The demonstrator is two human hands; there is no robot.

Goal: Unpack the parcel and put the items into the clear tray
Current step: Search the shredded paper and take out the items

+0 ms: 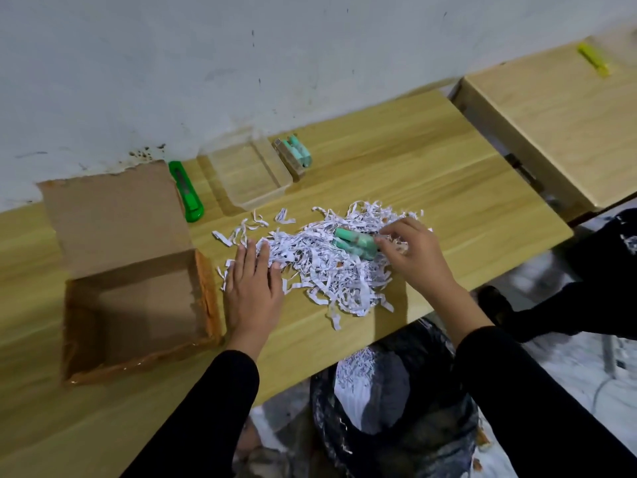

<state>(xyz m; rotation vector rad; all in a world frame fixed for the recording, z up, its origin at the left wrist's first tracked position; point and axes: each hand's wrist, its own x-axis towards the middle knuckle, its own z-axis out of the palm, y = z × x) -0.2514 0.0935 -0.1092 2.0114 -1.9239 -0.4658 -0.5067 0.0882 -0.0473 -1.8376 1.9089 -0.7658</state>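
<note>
An open cardboard box (138, 298) stands at the left of the wooden table, its flap folded back and its inside bare. A heap of white shredded paper (327, 267) lies to its right. On the heap rests a teal green item (355, 242), and my right hand (410, 251) pinches its right end. My left hand (253, 284) lies flat, fingers spread, on the heap's left edge. The clear tray (250, 172) sits at the back near the wall with nothing in it. A similar teal item (294, 155) lies just right of the tray.
A green utility knife (188, 193) lies between the box flap and the tray. A black bin bag (396, 401) holding shredded paper stands under the table's front edge. A second table (558, 129) at the right carries a yellow knife (594, 60).
</note>
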